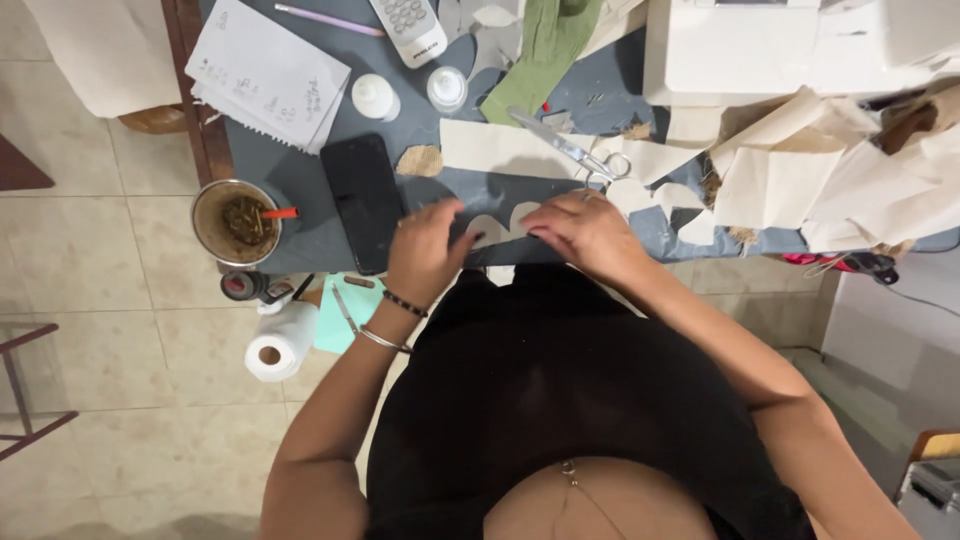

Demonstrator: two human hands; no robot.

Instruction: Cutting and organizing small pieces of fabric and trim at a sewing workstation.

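- My left hand sits just left of the frame's middle, fingers curled down with the tips on a small pale fabric cutout; I press on it rather than grip it.
- My right hand lies flat, right of centre, fingers spread on a second pale cutout, holding nothing.
- Both cutouts lie side by side at the near edge of the grey table, between my hands, touching both.
- The scissors lie just above my right hand, long axis slanting from upper left to lower right, handles nearest that hand.
- A black phone lies left of my left hand.
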